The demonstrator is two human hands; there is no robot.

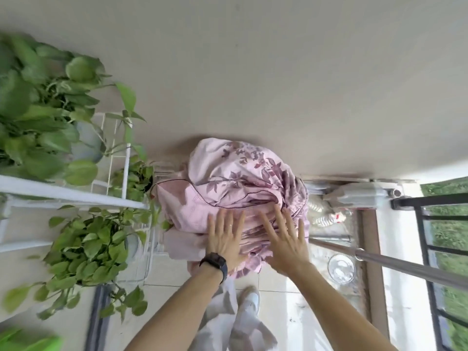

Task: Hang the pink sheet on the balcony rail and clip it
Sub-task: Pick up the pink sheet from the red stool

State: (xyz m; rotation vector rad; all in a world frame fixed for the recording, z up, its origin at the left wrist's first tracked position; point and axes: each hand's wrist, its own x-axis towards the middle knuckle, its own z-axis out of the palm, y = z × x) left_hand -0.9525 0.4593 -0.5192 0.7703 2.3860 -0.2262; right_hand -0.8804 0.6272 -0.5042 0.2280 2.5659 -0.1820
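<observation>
Now both flat hands, left hand [226, 238], right hand [286, 240], on bunched pink sheet [235, 183]

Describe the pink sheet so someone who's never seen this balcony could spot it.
Look between the white plant rack on the left and the black balcony rail on the right, against the beige wall. The pink sheet is the crumpled heap there, under the left hand and right hand. Only it has a purple leaf print and dark piping.

Beige wall [253, 72], leafy white shelf [76, 196]
</observation>
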